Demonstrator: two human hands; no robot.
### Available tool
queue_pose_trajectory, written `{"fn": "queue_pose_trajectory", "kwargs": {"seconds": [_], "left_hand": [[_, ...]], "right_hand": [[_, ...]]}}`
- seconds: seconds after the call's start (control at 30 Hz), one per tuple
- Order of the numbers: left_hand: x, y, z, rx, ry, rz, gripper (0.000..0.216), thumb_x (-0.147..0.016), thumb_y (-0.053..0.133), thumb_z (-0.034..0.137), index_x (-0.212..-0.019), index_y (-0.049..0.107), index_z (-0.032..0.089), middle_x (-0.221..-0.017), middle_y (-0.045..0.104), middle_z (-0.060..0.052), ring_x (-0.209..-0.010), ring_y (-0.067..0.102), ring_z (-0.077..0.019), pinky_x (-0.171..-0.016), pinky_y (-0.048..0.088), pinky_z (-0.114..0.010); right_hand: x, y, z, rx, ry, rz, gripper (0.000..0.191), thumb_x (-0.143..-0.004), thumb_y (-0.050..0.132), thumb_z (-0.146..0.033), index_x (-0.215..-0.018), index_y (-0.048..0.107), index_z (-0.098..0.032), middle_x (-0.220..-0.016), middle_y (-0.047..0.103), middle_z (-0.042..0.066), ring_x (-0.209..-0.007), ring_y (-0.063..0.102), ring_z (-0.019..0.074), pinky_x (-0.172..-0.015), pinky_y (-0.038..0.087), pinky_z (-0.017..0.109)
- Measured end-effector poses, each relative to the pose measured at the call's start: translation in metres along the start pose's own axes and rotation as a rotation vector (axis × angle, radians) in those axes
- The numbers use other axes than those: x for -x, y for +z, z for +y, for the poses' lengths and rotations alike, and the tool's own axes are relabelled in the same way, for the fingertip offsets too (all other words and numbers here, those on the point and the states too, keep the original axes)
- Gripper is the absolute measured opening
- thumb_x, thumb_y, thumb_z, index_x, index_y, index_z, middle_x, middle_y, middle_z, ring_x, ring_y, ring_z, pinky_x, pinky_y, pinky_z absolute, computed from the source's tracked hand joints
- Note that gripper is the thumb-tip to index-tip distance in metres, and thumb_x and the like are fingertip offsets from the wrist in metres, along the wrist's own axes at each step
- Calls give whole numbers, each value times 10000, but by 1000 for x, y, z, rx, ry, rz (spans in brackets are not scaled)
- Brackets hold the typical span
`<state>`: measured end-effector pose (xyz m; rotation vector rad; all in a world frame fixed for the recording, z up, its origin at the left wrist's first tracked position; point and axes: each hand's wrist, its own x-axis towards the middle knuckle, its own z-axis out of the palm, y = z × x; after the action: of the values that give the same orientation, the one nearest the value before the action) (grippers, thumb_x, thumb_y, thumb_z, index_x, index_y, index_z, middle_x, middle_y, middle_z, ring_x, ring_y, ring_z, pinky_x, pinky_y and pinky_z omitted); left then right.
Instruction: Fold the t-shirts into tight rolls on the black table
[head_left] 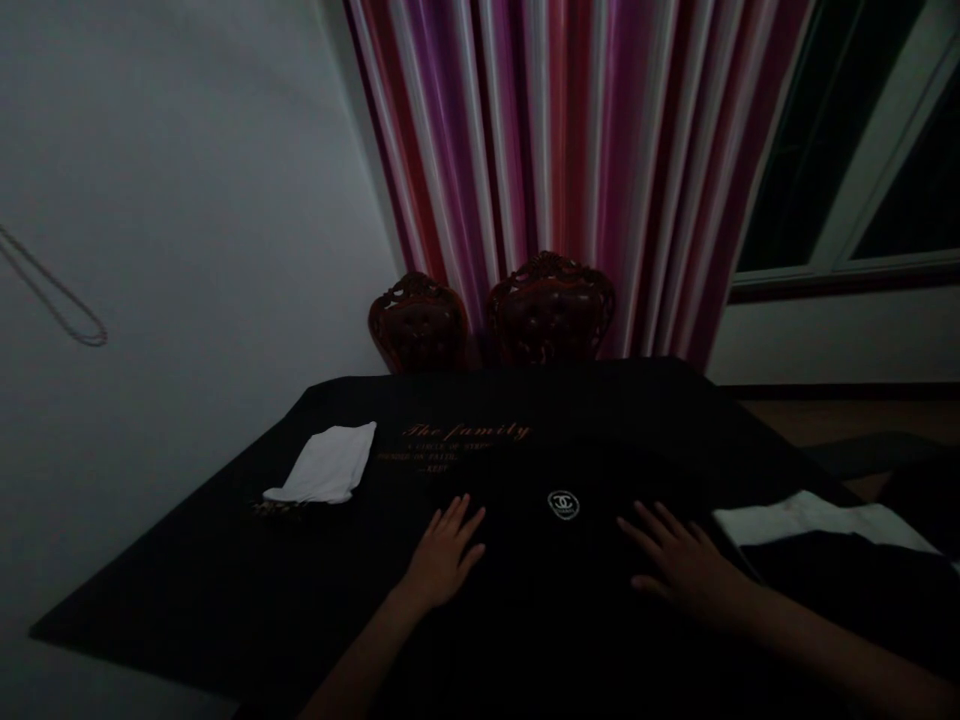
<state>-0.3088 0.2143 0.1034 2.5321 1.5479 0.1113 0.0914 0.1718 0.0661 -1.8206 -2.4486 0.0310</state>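
Dark cloth with a round white logo lies spread between my hands; its outline blends into the black tabletop cover, so I cannot tell exactly what kind of item it is. My left hand rests on the dark cloth to the left of the logo, fingers stretched out and holding nothing. On the other side, my right hand lies with fingers spread, also bare. A white folded cloth sits to the far left of my left hand. Beside my right hand is a white cloth with dark fabric over or next to it.
The black-covered table bears printed lettering. Two carved chairs, a left chair and a right chair, stand behind its far edge. Striped curtains hang beyond. A pale wall is on the left, and the light is dim.
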Motion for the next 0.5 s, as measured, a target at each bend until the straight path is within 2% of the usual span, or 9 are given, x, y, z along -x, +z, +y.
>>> {"fn": "queue_pose_trajectory", "kwargs": {"seconds": [0.07,0.13,0.23,0.33,0.43,0.5], "left_hand": [[-3,-7,1,-18,-30,-24,502,-979,395,426,-1465,318,324,-1583,242,-64,-1451,242,-253,-1167,244,-522],[-11,-21,7,-37,-37,-9,470,-968,441,421,-1420,403,297,-1540,346,-75,-1414,319,-274,-1154,259,-541],[-19,-37,35,-27,3,52,510,-919,543,455,-1363,465,215,-1487,402,-107,-1359,374,-320,-1124,266,-601],[-8,-28,90,-3,66,103,481,-933,517,448,-1355,466,226,-1461,430,-90,-1335,393,-301,-1118,283,-565],[19,5,170,47,212,105,376,-953,461,446,-1292,517,295,-1335,557,-41,-1225,497,-234,-1050,404,-433],[37,30,226,143,474,87,321,-949,463,437,-1163,593,238,-1160,631,-94,-1066,576,-238,-902,504,-412]], "right_hand": [[0,6,0,-34,26,-65,680,-872,501,-620,-1477,357,-346,-1564,212,111,-1407,175,431,-1012,238,729],[-16,1,5,-86,3,-117,681,-885,466,-644,-1483,344,-343,-1569,198,112,-1416,161,413,-1032,198,725],[-57,-19,29,-147,29,-132,591,-904,455,-624,-1411,471,-320,-1503,373,102,-1374,322,360,-1060,251,648],[-94,-36,71,-143,167,-14,454,-954,427,-493,-1323,550,-259,-1368,528,98,-1244,494,282,-1024,386,484],[-112,-36,109,-92,306,55,449,-977,378,-370,-1318,530,-122,-1290,552,182,-1168,543,286,-969,430,414],[-115,-26,125,-56,404,75,476,-967,394,-367,-1291,533,-47,-1239,547,246,-1151,540,344,-940,435,451]]}}
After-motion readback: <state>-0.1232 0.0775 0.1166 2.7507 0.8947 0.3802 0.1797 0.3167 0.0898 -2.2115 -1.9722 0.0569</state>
